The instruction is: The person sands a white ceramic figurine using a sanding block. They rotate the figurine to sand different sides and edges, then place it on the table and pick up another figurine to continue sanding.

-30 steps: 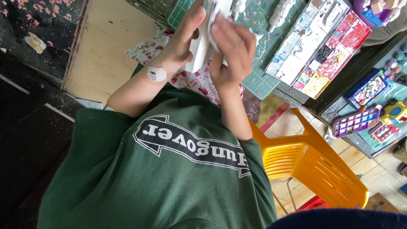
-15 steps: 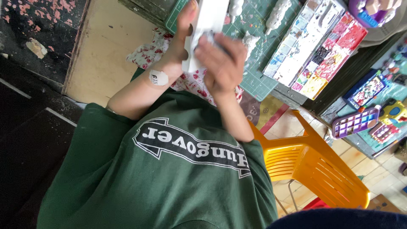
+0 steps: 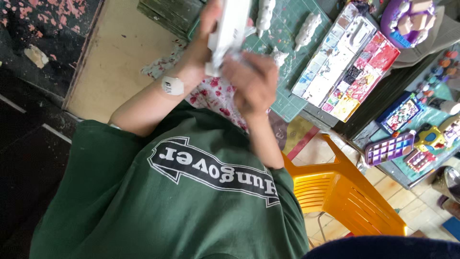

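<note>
We are looking into a hobby painting corner at home: a green cutting mat (image 3: 297, 91) carrying white unpainted figurines (image 3: 308, 28), a long paint palette (image 3: 346, 62) smeared with many colours, smaller paint sets (image 3: 389, 148), and a yellow plastic chair (image 3: 345, 196) alongside.

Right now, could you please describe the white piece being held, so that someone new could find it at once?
Start at the green cutting mat at the top of the view, beside the long paint-stained palette. Just in front of it, the left hand and right hand hold up a flat white slab. Unlike the small lumpy white figures lying on the mat, it is broad, straight-edged and lifted.
</note>
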### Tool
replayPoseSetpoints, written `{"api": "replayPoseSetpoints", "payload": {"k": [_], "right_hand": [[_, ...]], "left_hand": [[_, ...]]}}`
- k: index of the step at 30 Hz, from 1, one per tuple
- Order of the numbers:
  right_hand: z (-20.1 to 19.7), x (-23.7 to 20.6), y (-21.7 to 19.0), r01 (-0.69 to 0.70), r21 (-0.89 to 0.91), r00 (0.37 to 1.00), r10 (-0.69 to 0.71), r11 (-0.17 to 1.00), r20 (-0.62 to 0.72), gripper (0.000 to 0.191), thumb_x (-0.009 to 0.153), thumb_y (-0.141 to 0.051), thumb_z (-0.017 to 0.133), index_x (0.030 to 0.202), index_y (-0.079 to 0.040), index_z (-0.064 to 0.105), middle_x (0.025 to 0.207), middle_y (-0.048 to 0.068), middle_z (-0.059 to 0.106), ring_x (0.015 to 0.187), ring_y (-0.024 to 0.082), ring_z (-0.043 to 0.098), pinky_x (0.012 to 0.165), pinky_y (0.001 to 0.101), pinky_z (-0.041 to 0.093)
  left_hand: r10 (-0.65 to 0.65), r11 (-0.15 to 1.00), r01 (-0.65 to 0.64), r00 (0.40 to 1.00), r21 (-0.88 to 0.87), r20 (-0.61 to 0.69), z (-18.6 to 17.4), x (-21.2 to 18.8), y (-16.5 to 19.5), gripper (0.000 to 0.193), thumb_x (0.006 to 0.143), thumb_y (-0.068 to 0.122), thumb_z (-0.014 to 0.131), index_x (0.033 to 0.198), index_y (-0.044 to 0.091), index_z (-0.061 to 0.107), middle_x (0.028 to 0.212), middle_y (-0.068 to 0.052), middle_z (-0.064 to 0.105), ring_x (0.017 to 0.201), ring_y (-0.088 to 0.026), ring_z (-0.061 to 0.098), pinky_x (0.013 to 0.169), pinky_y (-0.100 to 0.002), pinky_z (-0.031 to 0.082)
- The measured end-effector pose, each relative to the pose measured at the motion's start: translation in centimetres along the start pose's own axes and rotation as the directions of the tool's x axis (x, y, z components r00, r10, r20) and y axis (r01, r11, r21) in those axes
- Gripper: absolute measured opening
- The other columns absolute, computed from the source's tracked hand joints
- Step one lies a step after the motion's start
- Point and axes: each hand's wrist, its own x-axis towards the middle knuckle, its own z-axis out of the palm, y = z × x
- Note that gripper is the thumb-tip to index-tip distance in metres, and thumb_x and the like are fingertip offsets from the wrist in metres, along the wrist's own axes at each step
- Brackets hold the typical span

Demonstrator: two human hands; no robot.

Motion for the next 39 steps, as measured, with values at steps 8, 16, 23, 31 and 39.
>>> {"api": "replayPoseSetpoints", "payload": {"k": [8, 16, 23, 31, 39], "right_hand": [[-0.3, -0.2, -0.2, -0.006, 0.047, 1.0, 0.007, 0.999, -0.016, 0.014, 0.092, -0.003, 0.067, 0.102, -0.011, 0.072, 0.106, 0.003, 0.076, 0.102, 0.031, 0.069, 0.091, 0.0442, 0.057], [-0.2, -0.2, 4.8, -0.205, -0.069, 0.975, 0.197, 0.976, -0.105, 0.025, 0.099, 0.004, 0.06, 0.118, -0.007, 0.071, 0.121, 0.008, 0.073, 0.117, 0.029, 0.066, 0.101, 0.0344, 0.054], [-1.0, -4.6, 5.2, -0.537, 0.534, 0.676, 0.712, 0.653, -0.19, 0.031, 0.114, -0.004, 0.055, 0.145, 0.0, 0.056, 0.127, 0.013, 0.067, 0.109, 0.018, 0.068, 0.099, 0.0306, 0.055], [-1.5, -4.5, 3.4, -0.488, 0.308, 0.851, 0.523, 0.817, -0.037, 0.028, 0.112, -0.002, 0.058, 0.14, -0.005, 0.059, 0.139, 0.013, 0.067, 0.124, 0.016, 0.069, 0.107, 0.0291, 0.055], [-0.3, -1.8, 2.6, -0.358, 0.094, 0.933, 0.36, 0.929, -0.006, 0.027, 0.101, 0.009, 0.064, 0.126, -0.003, 0.067, 0.131, 0.013, 0.071, 0.126, 0.025, 0.068, 0.108, 0.0342, 0.054]], "left_hand": [[-0.003, 1.0, 0.001, 0.998, 0.03, 0.056, 0.5, 0.4, -1.2, 0.062, 0.101, 0.06, 0.061, 0.142, 0.014, 0.054, 0.128, -0.006, 0.064, 0.109, -0.015, 0.062, 0.091, -0.033, 0.052], [-0.196, 0.98, 0.197, 0.979, -0.012, 0.059, 2.1, -1.7, -1.4, 0.091, 0.093, 0.076, 0.053, 0.147, 0.002, 0.053, 0.119, -0.012, 0.065, 0.098, -0.02, 0.066, 0.077, -0.035, 0.058], [-0.005, 0.973, 0.048, 0.983, -0.226, 0.186, -0.5, -1.4, 1.9, 0.105, 0.091, 0.083, 0.034, 0.151, -0.001, 0.053, 0.137, -0.021, 0.066, 0.117, -0.028, 0.07, 0.094, -0.041, 0.06], [-0.08, 0.962, 0.156, 0.946, -0.224, 0.313, -0.2, -2.7, 4.7, 0.102, 0.09, 0.076, 0.043, 0.163, 0.005, 0.037, 0.154, -0.018, 0.052, 0.139, -0.031, 0.057, 0.115, -0.052, 0.053], [-0.011, 0.965, 0.102, 0.936, -0.241, 0.353, 0.6, -2.7, 4.5, 0.076, 0.092, 0.033, 0.056, 0.156, -0.006, 0.041, 0.144, -0.025, 0.051, 0.133, -0.036, 0.059, 0.115, -0.046, 0.051]]}}
